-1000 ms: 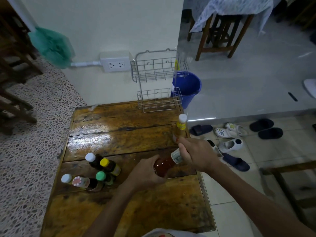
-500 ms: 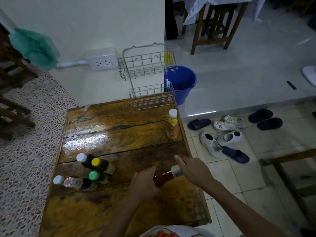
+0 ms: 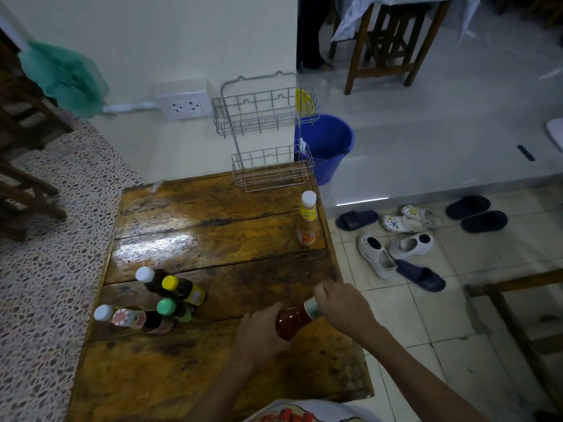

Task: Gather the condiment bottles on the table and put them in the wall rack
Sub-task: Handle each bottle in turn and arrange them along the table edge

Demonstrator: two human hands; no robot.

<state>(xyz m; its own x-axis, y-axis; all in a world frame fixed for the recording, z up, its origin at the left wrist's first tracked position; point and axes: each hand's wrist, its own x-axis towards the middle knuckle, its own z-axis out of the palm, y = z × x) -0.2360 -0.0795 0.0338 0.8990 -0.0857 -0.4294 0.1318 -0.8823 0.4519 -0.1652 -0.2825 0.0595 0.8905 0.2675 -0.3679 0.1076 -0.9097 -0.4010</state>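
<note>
A red sauce bottle (image 3: pixel 292 322) is tilted over the wooden table (image 3: pixel 213 239) near its right edge. My left hand (image 3: pixel 259 336) grips its body and my right hand (image 3: pixel 344 309) is closed around its neck and cap. An orange sauce bottle with a white cap (image 3: pixel 307 219) stands upright further back by the right edge. A cluster of several capped bottles (image 3: pixel 161 300) stands at the table's left. The two-tier wire wall rack (image 3: pixel 265 132) hangs on the wall beyond the table's far end, with nothing in either basket.
A blue bucket (image 3: pixel 330 146) sits on the floor right of the rack. A wall socket (image 3: pixel 184 106) is left of the rack. Several shoes and sandals (image 3: pixel 405 236) lie on the tiles to the right. A wooden table (image 3: pixel 387 41) stands beyond.
Both hands with the red bottle have drawn back toward me, away from the orange bottle. My view shifted, so the rack sits more centred.
</note>
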